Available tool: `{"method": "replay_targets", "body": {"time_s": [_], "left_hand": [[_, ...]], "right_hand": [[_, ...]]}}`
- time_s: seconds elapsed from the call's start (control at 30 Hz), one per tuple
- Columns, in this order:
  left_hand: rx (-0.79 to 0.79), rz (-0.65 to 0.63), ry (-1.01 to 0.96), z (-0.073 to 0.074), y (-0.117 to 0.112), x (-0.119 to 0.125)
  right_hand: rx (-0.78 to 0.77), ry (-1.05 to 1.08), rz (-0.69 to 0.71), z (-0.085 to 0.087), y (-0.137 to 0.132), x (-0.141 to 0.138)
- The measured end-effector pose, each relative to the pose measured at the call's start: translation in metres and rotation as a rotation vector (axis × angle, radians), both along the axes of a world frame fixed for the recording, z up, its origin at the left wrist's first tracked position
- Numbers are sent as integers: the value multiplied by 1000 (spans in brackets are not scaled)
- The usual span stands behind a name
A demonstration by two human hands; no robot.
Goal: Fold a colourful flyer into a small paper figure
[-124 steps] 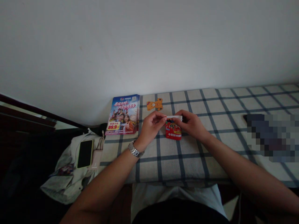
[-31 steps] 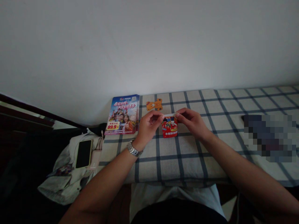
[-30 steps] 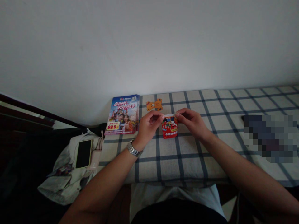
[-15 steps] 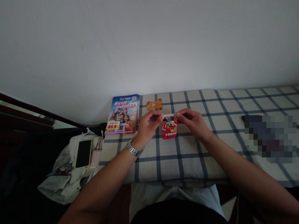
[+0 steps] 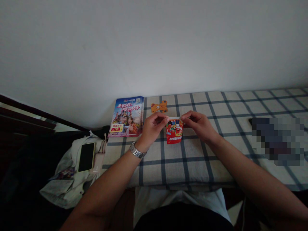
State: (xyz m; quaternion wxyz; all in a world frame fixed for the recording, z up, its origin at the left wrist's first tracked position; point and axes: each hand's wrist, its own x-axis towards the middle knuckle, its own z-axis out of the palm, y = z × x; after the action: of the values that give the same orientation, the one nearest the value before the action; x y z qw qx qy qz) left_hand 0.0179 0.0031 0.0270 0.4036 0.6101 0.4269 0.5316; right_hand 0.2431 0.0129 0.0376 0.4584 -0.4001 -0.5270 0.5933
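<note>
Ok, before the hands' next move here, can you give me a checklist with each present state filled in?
1. Left hand grip on the red item: ok, pinching near its upper left corner.
2. Right hand grip: ok, pinching near the upper right corner.
3. Printed front unobstructed: ok, mostly visible below the fingers.
4. Lower edge off the cloth: cannot tell from this angle.
5. Phone away from both hands: ok, off to the left.
</note>
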Motion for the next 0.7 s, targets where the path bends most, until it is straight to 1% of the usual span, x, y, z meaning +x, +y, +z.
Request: {"method": "replay_targets", "body": {"time_s": [0.4,0.53,0.7], "left_hand": [[21,-9,5,0,2,-1],[14,17,20,-1,2,-1],[9,60,25,-3,2,-1]], "right_hand": [[1,-10,17,0,2,3],[-24,-26,-8,-3,1,3],[-40,-12,-2,-7,1,4]]}}
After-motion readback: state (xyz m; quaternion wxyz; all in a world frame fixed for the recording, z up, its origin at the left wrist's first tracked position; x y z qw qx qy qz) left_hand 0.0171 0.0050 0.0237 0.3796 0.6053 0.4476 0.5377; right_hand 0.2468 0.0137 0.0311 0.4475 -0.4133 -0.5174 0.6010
